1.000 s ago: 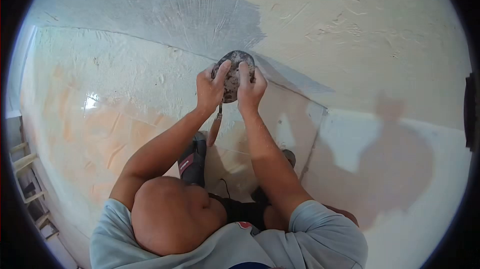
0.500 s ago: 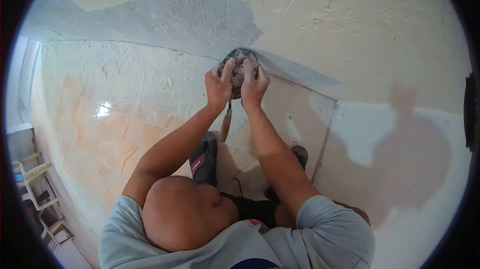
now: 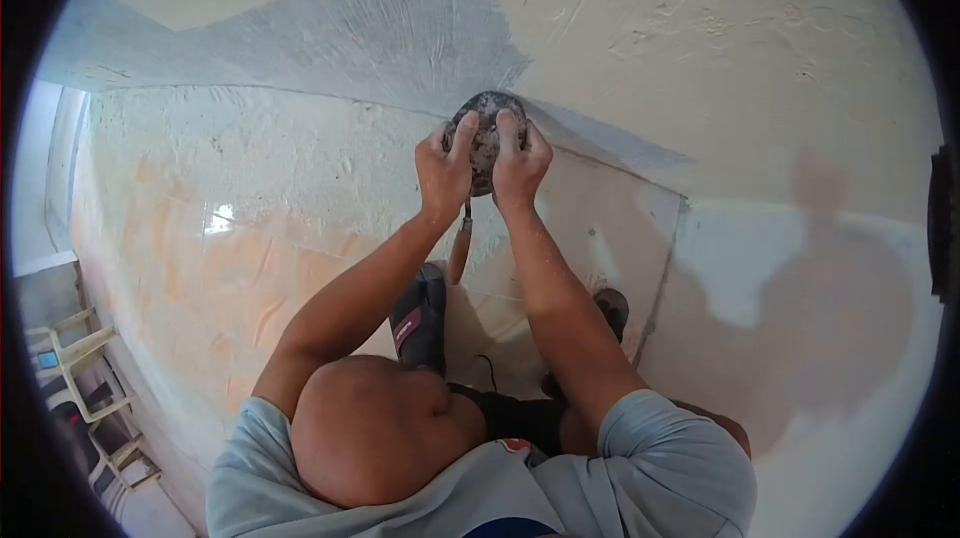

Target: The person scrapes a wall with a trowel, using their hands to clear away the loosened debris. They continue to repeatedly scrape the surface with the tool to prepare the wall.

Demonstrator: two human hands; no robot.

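A dark, oval, bowl-like thing crusted with pale plaster point(image 3: 484, 150) is held between both hands, near the line where the wall meets the floor. My left hand point(image 3: 443, 166) grips its left side, thumb laid on the near face. On the opposite side my right hand point(image 3: 522, 160) is closed around the edge, its thumb also on the face. The other fingers are mostly hidden behind. Just below it shows a wooden tool handle point(image 3: 460, 254) on a thin metal shank; the tool's far end is hidden by the bowl.
Grey smoothed plaster point(image 3: 370, 43) covers part of the cream wall point(image 3: 720, 68). The floor point(image 3: 190, 288) is smeared pale and orange, with a shoe point(image 3: 420, 323) near the hands. A light-coloured ladder-like frame point(image 3: 80, 368) stands at lower left. A shadow falls at right.
The whole view has shifted slightly to the right. Both hands still grip the bowl at nearly the same spot by the wall, with almost no movement of their own.
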